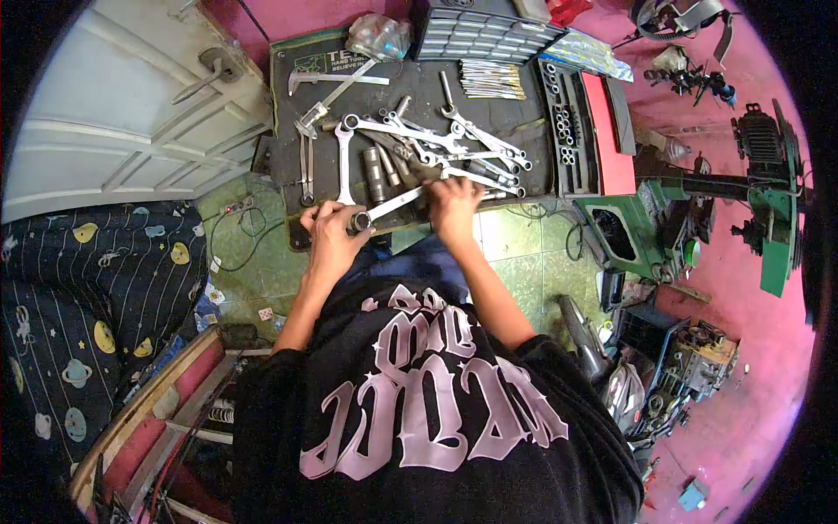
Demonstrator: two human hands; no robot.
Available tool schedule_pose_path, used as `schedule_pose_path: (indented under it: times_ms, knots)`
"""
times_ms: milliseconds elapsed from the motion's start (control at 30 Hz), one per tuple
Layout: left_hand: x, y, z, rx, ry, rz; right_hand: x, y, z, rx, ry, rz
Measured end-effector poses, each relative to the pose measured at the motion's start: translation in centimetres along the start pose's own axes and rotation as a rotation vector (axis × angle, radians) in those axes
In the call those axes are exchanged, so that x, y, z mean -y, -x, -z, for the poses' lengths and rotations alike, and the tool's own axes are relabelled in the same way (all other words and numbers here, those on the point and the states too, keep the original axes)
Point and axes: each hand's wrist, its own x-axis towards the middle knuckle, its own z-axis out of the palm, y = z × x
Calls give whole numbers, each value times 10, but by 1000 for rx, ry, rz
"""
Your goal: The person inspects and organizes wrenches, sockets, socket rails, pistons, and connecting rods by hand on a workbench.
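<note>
My left hand is closed around the ring end of a silver combination wrench at the bench's front edge. The wrench slants up to the right, its other end reaching my right hand. Those right fingers are bent and smeared, and a dark blurred patch beside them cannot be made out. Past my left hand lies another combination wrench, pointing away from me. Between the hands and the back are a long socket and a loose heap of wrenches.
On the dark bench mat lie a vernier caliper, thin metal tools in a row and a plastic bag. A drawer cabinet stands behind, a socket case at the right. A green machine is beside the bench.
</note>
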Motion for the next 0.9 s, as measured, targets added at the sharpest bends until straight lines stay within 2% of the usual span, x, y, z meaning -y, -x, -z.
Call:
schedule_pose_path:
  times_ms: [33,133,200,233,367,433,500,600,633,767,900]
  knots:
    - [-1,1,1,1,1,-2,-13,-4,-1,-30,-46,-121]
    - [-4,-1,3,31,23,13,-30,-11,5,52,49,-209]
    - [-3,-3,3,14,16,7,-25,-14,6,78,106,-142]
    - [-3,-5,2,12,18,7,-8,-15,6,5,38,-126]
    - [-3,-8,2,2,-1,7,66,2,37,180,-143,126]
    - [-1,-9,0,-10,-15,-1,93,10,38,188,-279,210]
    - [4,-9,-2,-22,-32,-9,90,9,32,156,-314,240]
    - [4,-9,-1,-13,-29,23,55,4,30,142,-213,269]
    - [1,-9,1,-17,-27,26,39,6,24,99,-157,248]
    - [-6,-8,9,-18,-4,18,-12,8,9,25,21,-95]
    - [2,-9,8,4,-51,-58,-28,1,26,100,-98,-156]
